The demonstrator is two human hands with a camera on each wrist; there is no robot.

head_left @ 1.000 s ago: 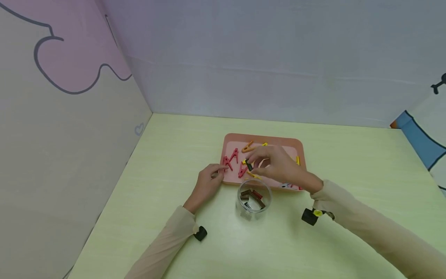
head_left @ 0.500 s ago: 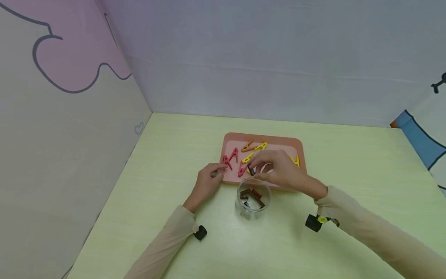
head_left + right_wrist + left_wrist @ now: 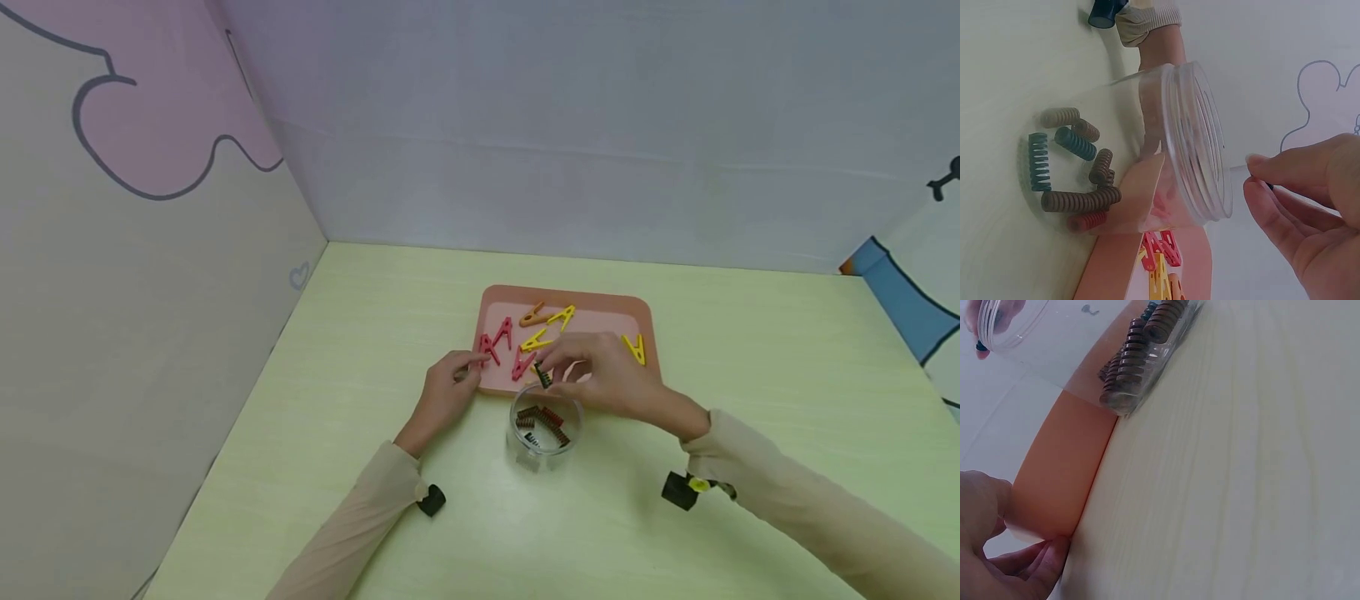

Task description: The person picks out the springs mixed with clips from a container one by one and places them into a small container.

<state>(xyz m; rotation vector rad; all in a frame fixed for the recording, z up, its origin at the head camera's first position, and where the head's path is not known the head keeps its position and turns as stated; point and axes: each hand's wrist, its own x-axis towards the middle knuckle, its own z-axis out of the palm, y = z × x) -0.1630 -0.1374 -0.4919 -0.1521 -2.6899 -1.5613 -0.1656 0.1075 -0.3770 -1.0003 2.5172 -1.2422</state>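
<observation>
My right hand [image 3: 618, 383] pinches a small dark green coil spring [image 3: 543, 375] between thumb and fingertips, just above the far rim of a clear jar. In the right wrist view the spring is mostly hidden behind my fingers. The open-topped jar [image 3: 1200, 144] stands upright on the table and holds several coil springs: brown ones [image 3: 1079, 201], a red one [image 3: 1088, 221] and green ones [image 3: 1039, 164]. With thumb and fingers, my left hand [image 3: 447, 392] grips the near-left edge of the pink tray [image 3: 1063, 465], beside the jar.
Inside the tray lie several clips: red ones [image 3: 504, 332], yellow ones [image 3: 635, 349] and an orange one [image 3: 533, 315]. The jar stands close against the tray's near side. Printed walls [image 3: 525, 167] border the table [image 3: 750, 375] at the back and left.
My right hand has moved nearer and slightly right, bringing the green spring from over the tray to the jar's far rim. More yellow clips now show. My left hand has stayed put.
</observation>
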